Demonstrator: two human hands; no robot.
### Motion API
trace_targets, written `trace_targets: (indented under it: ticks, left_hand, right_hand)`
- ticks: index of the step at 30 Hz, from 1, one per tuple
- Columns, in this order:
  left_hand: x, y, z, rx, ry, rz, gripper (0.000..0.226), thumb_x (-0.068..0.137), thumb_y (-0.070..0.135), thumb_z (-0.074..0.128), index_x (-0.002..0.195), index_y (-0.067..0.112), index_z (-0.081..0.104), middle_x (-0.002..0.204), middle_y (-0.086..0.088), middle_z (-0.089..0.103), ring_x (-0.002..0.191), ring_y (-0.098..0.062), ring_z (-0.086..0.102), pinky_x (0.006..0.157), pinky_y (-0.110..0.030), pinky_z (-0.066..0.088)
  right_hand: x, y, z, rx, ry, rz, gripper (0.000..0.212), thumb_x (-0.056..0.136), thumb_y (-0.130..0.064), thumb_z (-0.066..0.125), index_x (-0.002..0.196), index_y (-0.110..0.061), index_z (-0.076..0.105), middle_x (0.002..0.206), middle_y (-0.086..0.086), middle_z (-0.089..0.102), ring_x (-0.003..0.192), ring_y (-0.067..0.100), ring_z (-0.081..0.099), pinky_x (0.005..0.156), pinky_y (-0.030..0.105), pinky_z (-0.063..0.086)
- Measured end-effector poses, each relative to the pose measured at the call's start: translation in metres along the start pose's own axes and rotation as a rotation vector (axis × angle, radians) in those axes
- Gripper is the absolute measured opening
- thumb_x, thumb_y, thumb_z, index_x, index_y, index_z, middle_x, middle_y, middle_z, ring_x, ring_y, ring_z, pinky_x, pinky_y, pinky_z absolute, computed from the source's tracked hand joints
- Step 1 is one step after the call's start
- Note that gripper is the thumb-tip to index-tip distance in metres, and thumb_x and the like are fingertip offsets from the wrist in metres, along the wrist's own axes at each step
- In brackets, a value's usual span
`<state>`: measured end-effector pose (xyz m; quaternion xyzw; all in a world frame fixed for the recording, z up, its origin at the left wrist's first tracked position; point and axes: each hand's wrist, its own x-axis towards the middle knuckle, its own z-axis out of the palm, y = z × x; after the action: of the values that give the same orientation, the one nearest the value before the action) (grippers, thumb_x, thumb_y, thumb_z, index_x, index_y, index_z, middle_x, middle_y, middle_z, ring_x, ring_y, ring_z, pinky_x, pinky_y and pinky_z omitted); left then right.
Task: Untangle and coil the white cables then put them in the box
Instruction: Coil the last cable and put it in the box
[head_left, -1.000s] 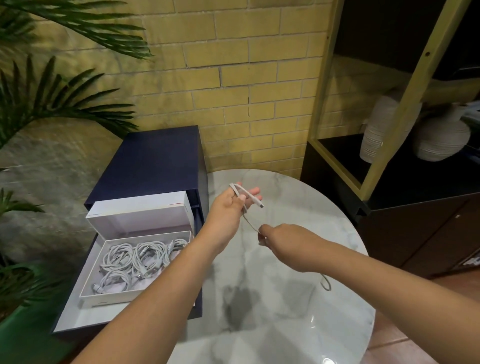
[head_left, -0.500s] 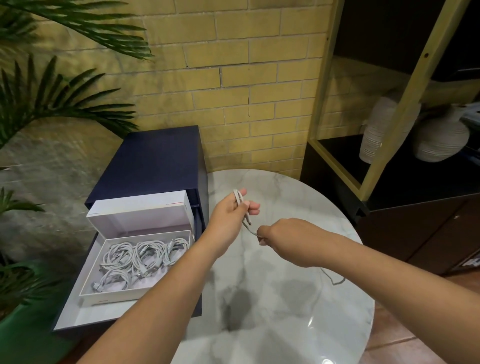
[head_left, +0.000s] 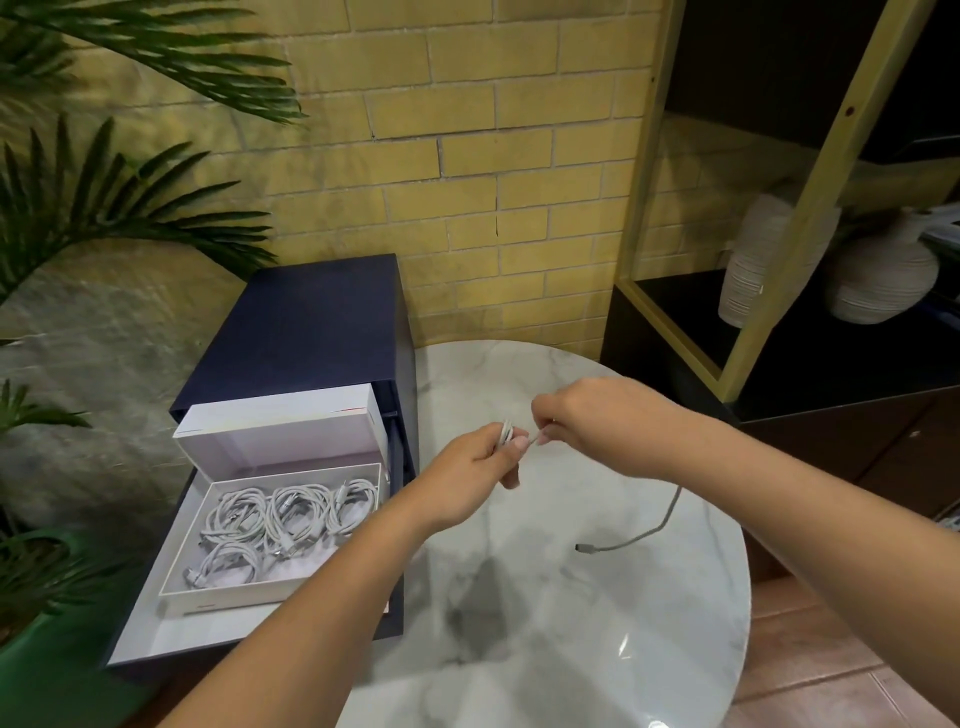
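Above the marble table (head_left: 571, 639), the left hand (head_left: 467, 478) pinches small loops of the white cable (head_left: 645, 535). The right hand (head_left: 587, 421) grips the strand just beside, fingers curled. The free end lies on the table. Perhaps four coiled cables (head_left: 291, 514) lie in the white box (head_left: 228, 603).

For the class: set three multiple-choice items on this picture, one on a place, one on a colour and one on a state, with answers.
1. Where is the box?
A left of the table
B on the table
C on a shelf

2. What colour is the case under it?
A red
B dark blue
C yellow

3. What is the left hand doing?
A lying flat
B reaching into the box
C gripping cable loops

Answers: 1 A, it sits beyond the table's left edge; 2 B, its top is navy; 3 C, white loops show between its fingers.
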<state>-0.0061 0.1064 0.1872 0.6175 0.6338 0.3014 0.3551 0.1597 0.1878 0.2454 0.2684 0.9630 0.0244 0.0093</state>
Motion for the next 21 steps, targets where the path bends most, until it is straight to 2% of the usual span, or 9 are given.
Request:
trace_targets:
  ticks: [4, 7, 10, 14, 16, 19, 21]
  left_hand:
    - [-0.003, 0.003, -0.004, -0.106, -0.013, -0.007, 0.026, 0.102, 0.03, 0.04, 0.092, 0.016, 0.059, 0.067, 0.009, 0.058, 0.065, -0.003, 0.058, 0.069, -0.022, 0.042]
    - [-0.005, 0.011, -0.007, -0.227, -0.047, 0.0, 0.027, 0.104, 0.024, 0.037, 0.089, 0.013, 0.056, 0.072, 0.006, 0.068, 0.068, -0.007, 0.06, 0.068, -0.022, 0.044]
    - [-0.005, 0.02, -0.009, -0.351, -0.102, 0.001, 0.027, 0.105, 0.023, 0.034, 0.094, 0.011, 0.056, 0.08, 0.0, 0.073, 0.07, -0.01, 0.062, 0.067, -0.019, 0.046]
    - [-0.003, 0.026, -0.011, -0.458, -0.089, 0.005, 0.024, 0.103, 0.02, 0.04, 0.107, 0.01, 0.062, 0.062, 0.007, 0.059, 0.059, -0.007, 0.053, 0.063, -0.019, 0.041]
    - [-0.001, 0.027, -0.01, -0.563, -0.072, 0.004, 0.026, 0.103, 0.017, 0.04, 0.112, 0.009, 0.063, 0.06, 0.006, 0.054, 0.058, -0.007, 0.05, 0.064, -0.021, 0.041]
    - [0.0, 0.033, -0.008, -0.753, -0.048, -0.002, 0.029, 0.102, 0.012, 0.039, 0.121, 0.005, 0.059, 0.072, 0.003, 0.065, 0.065, -0.009, 0.056, 0.067, -0.018, 0.048]
    - [0.001, 0.038, -0.006, -0.841, -0.022, -0.006, 0.029, 0.102, 0.01, 0.038, 0.128, 0.005, 0.051, 0.093, -0.002, 0.073, 0.075, -0.011, 0.063, 0.074, -0.019, 0.052]
  right_hand:
    - [0.001, 0.018, -0.003, 0.045, 0.106, 0.011, 0.023, 0.099, -0.037, 0.043, 0.095, -0.02, 0.057, 0.086, -0.002, 0.061, 0.078, 0.018, 0.056, 0.069, 0.04, 0.05]
    - [0.003, 0.025, 0.002, 0.095, 0.144, 0.044, 0.026, 0.099, -0.04, 0.042, 0.097, -0.02, 0.059, 0.09, -0.003, 0.063, 0.083, 0.018, 0.058, 0.07, 0.043, 0.051]
    - [0.005, 0.028, 0.012, 0.144, 0.163, 0.081, 0.03, 0.098, -0.042, 0.04, 0.1, -0.021, 0.06, 0.091, -0.004, 0.064, 0.083, 0.017, 0.059, 0.071, 0.041, 0.051]
    - [0.006, 0.025, 0.024, 0.222, 0.121, 0.165, 0.034, 0.1, -0.042, 0.034, 0.104, -0.02, 0.058, 0.085, -0.004, 0.061, 0.08, 0.018, 0.056, 0.07, 0.04, 0.049]
    - [0.006, 0.022, 0.031, 0.295, 0.114, 0.212, 0.03, 0.101, -0.038, 0.034, 0.107, -0.02, 0.058, 0.081, -0.006, 0.057, 0.079, 0.018, 0.056, 0.071, 0.042, 0.049]
    - [0.005, 0.015, 0.043, 0.358, 0.051, 0.239, 0.026, 0.1, -0.022, 0.039, 0.121, -0.016, 0.053, 0.096, 0.003, 0.066, 0.088, 0.025, 0.061, 0.075, 0.044, 0.05]
    - [0.007, 0.008, 0.055, 0.318, -0.056, 0.225, 0.039, 0.097, -0.013, 0.04, 0.136, -0.012, 0.043, 0.108, 0.011, 0.064, 0.095, 0.031, 0.06, 0.076, 0.042, 0.048]
